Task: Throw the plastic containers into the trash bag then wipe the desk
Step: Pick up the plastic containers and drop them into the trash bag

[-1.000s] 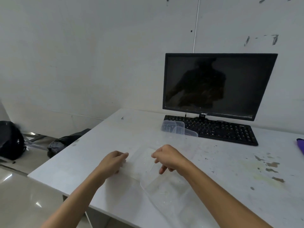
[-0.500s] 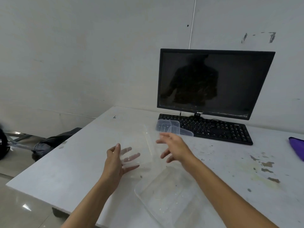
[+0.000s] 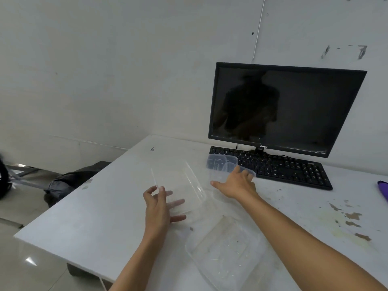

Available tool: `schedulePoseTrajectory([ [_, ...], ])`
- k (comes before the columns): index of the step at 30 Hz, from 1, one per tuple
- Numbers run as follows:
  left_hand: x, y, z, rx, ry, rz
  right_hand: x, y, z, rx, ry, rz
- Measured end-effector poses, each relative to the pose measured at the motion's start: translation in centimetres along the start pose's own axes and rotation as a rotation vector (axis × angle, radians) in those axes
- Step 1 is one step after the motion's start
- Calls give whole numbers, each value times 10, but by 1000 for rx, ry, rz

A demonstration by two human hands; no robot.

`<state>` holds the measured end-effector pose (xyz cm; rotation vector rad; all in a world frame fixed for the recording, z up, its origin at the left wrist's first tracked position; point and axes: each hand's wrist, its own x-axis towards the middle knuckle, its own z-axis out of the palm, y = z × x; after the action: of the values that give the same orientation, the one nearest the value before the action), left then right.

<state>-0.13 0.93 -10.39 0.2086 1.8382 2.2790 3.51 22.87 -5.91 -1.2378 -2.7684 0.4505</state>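
A clear plastic lid [image 3: 180,183] is tilted up off the white desk [image 3: 100,208]. My left hand [image 3: 159,206] is shut on its near edge, thumb in front and fingers showing through the plastic. An open clear container [image 3: 226,250] lies on the desk near the front edge, under my right forearm. My right hand [image 3: 237,183] stretches forward with fingers spread, its fingertips on the stacked clear containers [image 3: 220,163] in front of the keyboard. A black trash bag [image 3: 67,181] lies on the floor left of the desk.
A black monitor [image 3: 287,108] and keyboard [image 3: 281,166] stand at the back of the desk. A purple cloth [image 3: 383,189] shows at the right edge. Stains and flaked spots [image 3: 348,219] mark the desk's right side. A dark bag [image 3: 3,181] sits far left.
My left hand has lifted the clear lid off the near container. My right hand has let go and moved forward to the stacked containers by the keyboard.
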Motion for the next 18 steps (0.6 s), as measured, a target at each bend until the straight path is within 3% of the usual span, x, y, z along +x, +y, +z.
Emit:
schedulePoseTrajectory([
  [5,1,-1,-2,-16,-24,4,1,-5,9,35,0,46],
  [12,4,-5,-4,-65,-41,-1,14,-6,-1,327,-30,133],
  [18,6,-4,-4,-85,-40,1,20,-19,-3,83,-50,96],
])
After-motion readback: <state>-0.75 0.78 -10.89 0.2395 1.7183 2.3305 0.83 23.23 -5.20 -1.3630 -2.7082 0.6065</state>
